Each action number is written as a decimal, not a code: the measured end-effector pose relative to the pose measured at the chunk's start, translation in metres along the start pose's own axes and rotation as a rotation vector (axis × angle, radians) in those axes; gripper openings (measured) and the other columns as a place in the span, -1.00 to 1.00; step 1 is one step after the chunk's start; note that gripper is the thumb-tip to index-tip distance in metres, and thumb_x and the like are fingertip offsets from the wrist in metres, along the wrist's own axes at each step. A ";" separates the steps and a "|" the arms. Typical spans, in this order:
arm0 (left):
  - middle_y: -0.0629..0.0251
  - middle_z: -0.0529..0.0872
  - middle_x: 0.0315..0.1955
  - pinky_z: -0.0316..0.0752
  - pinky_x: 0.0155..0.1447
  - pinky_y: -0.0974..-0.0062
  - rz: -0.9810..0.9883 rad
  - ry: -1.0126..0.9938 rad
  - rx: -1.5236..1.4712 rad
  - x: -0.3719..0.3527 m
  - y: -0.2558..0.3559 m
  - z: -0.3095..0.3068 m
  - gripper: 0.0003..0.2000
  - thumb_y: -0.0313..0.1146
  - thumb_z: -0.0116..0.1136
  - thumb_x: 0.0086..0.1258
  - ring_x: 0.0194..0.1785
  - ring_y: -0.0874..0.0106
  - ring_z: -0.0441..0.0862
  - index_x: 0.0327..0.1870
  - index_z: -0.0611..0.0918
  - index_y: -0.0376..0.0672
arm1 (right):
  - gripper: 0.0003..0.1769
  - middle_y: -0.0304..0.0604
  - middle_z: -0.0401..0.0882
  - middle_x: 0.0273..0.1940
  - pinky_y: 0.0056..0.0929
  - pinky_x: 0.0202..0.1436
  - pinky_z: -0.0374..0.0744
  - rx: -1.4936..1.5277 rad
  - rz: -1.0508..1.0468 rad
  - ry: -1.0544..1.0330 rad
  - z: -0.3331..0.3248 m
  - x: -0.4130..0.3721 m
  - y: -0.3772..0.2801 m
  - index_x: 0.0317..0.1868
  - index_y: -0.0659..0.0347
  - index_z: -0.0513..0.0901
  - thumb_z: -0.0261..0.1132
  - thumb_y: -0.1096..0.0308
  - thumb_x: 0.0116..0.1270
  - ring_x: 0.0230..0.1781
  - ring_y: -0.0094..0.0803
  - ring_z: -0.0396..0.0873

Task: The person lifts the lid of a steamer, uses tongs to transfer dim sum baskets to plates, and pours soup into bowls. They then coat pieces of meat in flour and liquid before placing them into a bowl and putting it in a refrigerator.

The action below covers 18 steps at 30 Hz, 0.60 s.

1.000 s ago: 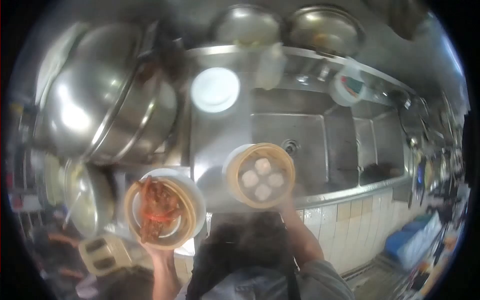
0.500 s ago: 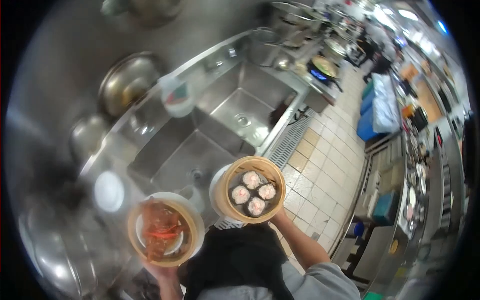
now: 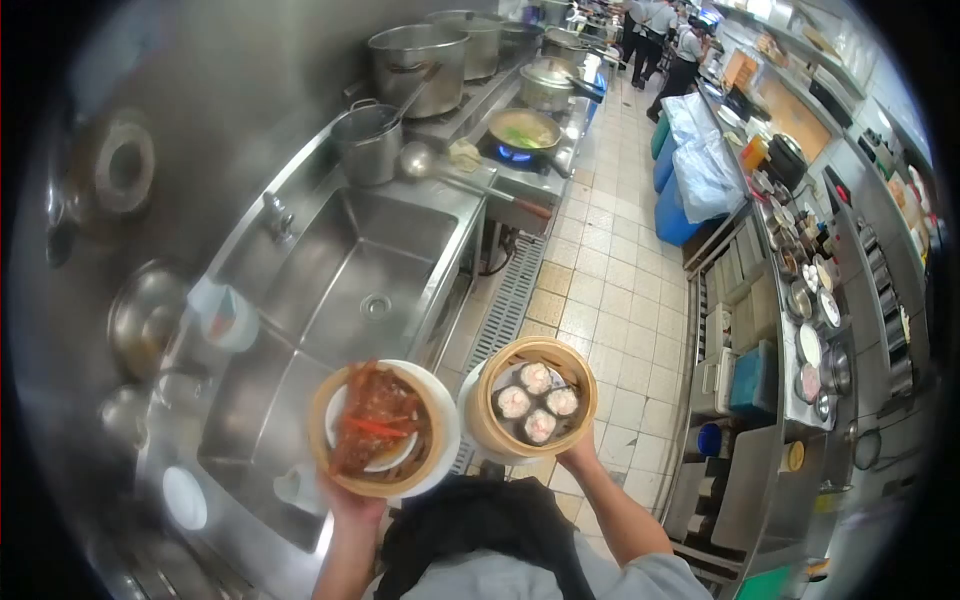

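Observation:
My left hand (image 3: 354,500) is closed on a round bamboo steamer (image 3: 438,432) and the white plate (image 3: 450,400) beneath it. Inside lies a small white dish (image 3: 405,452) of glossy reddish-brown pieces (image 3: 365,445) topped with red strips (image 3: 380,425). To the right, my right hand (image 3: 578,452) grips a second bamboo steamer (image 3: 484,420), which also rests on a white plate (image 3: 470,385). Several pale dumplings (image 3: 537,377) with pink tops sit in that one. Both steamers are held about level in front of my black apron (image 3: 480,520); most of my fingers are hidden underneath.
A steel double sink (image 3: 345,240) runs along my left, with a white jug (image 3: 225,318) on its edge. Beyond it, a pan (image 3: 525,130) sits over a blue flame. The tiled floor (image 3: 610,300) leads to several people (image 3: 685,60). Shelving (image 3: 740,380) lines the right.
My view has swung so the aisle runs straighter ahead and the stove shows more fully. Both steamers stay in my hands, appearing farther right, with the left one closer to the right one.

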State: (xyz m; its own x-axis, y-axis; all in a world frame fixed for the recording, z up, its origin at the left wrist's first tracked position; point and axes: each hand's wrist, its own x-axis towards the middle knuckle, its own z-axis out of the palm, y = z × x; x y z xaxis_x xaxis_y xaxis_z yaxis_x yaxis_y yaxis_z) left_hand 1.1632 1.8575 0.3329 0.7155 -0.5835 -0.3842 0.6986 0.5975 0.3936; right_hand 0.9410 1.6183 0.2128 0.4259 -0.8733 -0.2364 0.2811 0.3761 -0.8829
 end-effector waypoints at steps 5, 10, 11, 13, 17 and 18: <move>0.06 0.45 0.40 0.35 0.50 -0.02 -0.115 -0.136 0.124 0.067 -0.055 0.046 -0.39 0.05 -0.11 0.59 0.44 0.07 0.42 0.48 0.36 -0.20 | -0.66 -0.10 0.68 0.08 -0.37 0.09 0.68 -0.183 -0.146 -0.003 -0.027 0.051 -0.028 0.19 0.39 0.59 0.24 0.61 0.42 0.01 -0.41 0.66; 0.08 0.50 0.34 0.46 0.42 0.04 -0.088 -0.279 0.392 0.145 -0.094 0.117 -0.47 -0.08 -0.06 0.57 0.38 0.11 0.49 0.43 0.38 -0.22 | -0.48 -0.10 0.52 0.30 -0.30 0.31 0.61 -0.146 -0.205 0.087 -0.050 0.112 -0.046 0.41 0.24 0.37 0.23 0.51 0.49 0.25 -0.34 0.55; 0.08 0.50 0.34 0.46 0.42 0.04 -0.116 -0.288 0.396 0.168 -0.101 0.130 -0.47 -0.08 -0.06 0.57 0.38 0.11 0.49 0.43 0.38 -0.22 | -0.46 -0.11 0.50 0.32 -0.29 0.34 0.59 -0.014 -0.190 0.105 -0.052 0.123 -0.049 0.42 0.24 0.37 0.25 0.52 0.48 0.28 -0.33 0.53; 0.10 0.53 0.32 0.50 0.40 0.10 -0.136 -0.375 0.372 0.206 -0.118 0.158 -0.43 -0.08 0.03 0.56 0.37 0.20 0.52 0.42 0.40 -0.31 | -0.37 -0.12 0.47 0.36 -0.27 0.35 0.58 -0.487 -0.240 0.168 -0.067 0.143 -0.054 0.44 0.22 0.35 0.33 0.57 0.40 0.30 -0.35 0.51; 0.08 0.53 0.32 0.50 0.41 0.08 -0.262 -0.379 0.457 0.278 -0.148 0.210 -0.37 -0.03 0.06 0.52 0.37 0.14 0.52 0.46 0.36 -0.28 | -0.46 -0.13 0.51 0.31 -0.26 0.32 0.61 0.023 -0.200 0.415 -0.069 0.187 -0.066 0.42 0.20 0.37 0.24 0.54 0.48 0.28 -0.31 0.54; 0.02 0.52 0.32 0.50 0.41 0.01 -0.359 -0.344 0.403 0.306 -0.159 0.212 -0.35 -0.03 0.09 0.47 0.36 0.08 0.51 0.46 0.35 -0.29 | -0.52 -0.12 0.54 0.28 -0.28 0.29 0.63 0.207 -0.159 0.466 -0.072 0.199 -0.071 0.41 0.20 0.38 0.18 0.51 0.52 0.26 -0.30 0.57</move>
State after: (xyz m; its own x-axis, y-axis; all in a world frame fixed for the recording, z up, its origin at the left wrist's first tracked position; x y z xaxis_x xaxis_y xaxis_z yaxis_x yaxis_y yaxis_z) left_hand 1.2714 1.4674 0.3295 0.3495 -0.8920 -0.2868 0.7919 0.1177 0.5991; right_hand 0.9445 1.3953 0.1991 -0.0495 -0.9519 -0.3023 0.4946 0.2396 -0.8354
